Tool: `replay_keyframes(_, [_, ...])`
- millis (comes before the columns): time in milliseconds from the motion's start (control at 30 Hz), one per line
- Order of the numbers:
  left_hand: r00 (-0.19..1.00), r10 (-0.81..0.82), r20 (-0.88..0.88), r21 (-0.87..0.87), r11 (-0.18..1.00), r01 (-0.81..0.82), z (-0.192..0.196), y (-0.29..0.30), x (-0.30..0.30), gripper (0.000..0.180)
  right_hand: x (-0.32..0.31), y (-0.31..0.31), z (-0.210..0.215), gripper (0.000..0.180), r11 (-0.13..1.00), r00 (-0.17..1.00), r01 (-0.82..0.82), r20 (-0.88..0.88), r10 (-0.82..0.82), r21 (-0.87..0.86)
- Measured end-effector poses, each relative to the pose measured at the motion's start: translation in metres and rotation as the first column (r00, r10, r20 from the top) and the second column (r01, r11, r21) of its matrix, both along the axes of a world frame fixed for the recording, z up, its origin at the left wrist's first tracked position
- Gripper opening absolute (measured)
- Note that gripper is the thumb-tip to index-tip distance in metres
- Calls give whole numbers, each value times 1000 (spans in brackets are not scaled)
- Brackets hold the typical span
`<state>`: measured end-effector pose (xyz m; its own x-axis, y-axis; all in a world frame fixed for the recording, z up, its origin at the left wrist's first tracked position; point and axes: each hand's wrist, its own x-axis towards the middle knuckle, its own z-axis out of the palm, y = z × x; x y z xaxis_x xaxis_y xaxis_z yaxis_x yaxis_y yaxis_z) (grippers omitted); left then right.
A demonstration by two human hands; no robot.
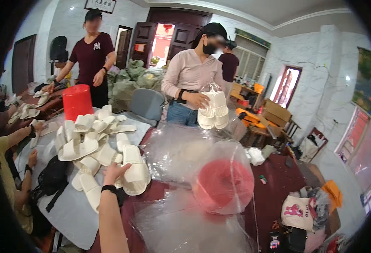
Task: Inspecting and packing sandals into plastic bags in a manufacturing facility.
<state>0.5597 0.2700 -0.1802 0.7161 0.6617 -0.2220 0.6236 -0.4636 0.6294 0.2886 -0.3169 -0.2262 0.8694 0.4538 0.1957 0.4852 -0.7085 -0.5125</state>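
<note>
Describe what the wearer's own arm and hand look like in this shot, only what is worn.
Only one of the wearer's arms shows, rising from the lower edge. The forearm is bare, with no sleeve in view. A black band, like a watch or wrist strap, circles the wrist just below the hand. No glove and no rings can be seen.

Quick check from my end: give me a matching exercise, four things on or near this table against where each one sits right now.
Things:
1. red bucket
2. black bag
3. pile of white slippers
4. red spool in a clear bag

Places:
A. on the dark red tabletop, right of the left hand
B. on the grey cloth, just beyond the left hand
C. upside down behind the slipper pile
D. at the near left edge of the grey cloth

Pairs: 1-C, 2-D, 3-B, 4-A
</note>
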Motion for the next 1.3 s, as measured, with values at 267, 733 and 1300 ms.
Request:
replay_keyframes(267, [998, -58, 9, -45, 997, 58, -40, 7, -45, 95, -6, 4, 10, 45, 997, 996, -76, 44, 77, -26])
replay_keyframes(733, [810, -411, -418, 517, 626, 584, -49, -21, -264, 68, -8, 2, -4, 41, 967, 973, -212, 120, 196, 141])
replay_keyframes(1300, [484, 22, 875, -323, 771, 549, 254, -252, -310, 44, -9, -29, 25, 56, 911, 911, -412, -8, 413, 18])
